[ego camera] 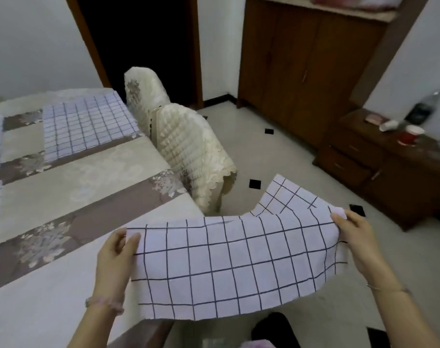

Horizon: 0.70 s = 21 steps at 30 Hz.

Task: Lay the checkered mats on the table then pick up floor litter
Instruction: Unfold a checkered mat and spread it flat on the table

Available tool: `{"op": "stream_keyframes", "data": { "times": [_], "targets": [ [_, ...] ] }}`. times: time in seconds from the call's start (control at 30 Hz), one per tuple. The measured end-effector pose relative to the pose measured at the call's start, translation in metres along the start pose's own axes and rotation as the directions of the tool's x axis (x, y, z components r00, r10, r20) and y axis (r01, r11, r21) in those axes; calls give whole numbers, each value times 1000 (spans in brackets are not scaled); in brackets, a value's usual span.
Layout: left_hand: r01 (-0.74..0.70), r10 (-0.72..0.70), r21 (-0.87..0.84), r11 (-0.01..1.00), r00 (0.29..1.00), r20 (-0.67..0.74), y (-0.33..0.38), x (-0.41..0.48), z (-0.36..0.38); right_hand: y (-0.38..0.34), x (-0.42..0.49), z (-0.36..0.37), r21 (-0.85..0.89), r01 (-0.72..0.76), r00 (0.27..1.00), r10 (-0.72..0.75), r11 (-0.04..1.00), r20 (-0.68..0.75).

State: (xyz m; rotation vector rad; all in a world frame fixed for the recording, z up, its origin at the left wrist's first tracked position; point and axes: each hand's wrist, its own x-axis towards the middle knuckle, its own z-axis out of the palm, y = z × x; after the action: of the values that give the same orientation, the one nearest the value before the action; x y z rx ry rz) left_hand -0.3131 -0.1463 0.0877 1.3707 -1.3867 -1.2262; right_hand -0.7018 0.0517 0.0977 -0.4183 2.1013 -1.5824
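- Held a checkered mat (229, 267) in the air just off the tabletop's (93, 182) near corner, above the floor (276, 159).
- Gripped its left edge with the left hand (114, 259), thumb on top.
- Pinched its right edge with the right hand (357, 242).
- Showed 1 laid mat (88, 126) flat on the far tabletop, near 2 covered chairs (188, 146).

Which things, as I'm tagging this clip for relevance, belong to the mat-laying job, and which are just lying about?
Job in hand:
checkered mat, gripped by the left hand and right hand
laid mat
table

Lying about:
covered chair
red cup and bottle on the low cabinet
wardrobe
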Motion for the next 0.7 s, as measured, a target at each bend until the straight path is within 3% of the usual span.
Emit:
{"op": "stream_keyframes", "data": {
  "times": [0.27,0.47,0.7],
  "targets": [
    [27,-32,37,999,986,166,7,-10,193,29,119,-116,35,-80,995,82,996,-62],
    [2,-8,49,999,991,137,37,-9,308,7,224,-164,-48,-64,998,64,997,-4],
    [-137,137,2,991,991,3,114,49,363,-57,332,-134,-44,70,995,-67,997,74]
  ]
}}
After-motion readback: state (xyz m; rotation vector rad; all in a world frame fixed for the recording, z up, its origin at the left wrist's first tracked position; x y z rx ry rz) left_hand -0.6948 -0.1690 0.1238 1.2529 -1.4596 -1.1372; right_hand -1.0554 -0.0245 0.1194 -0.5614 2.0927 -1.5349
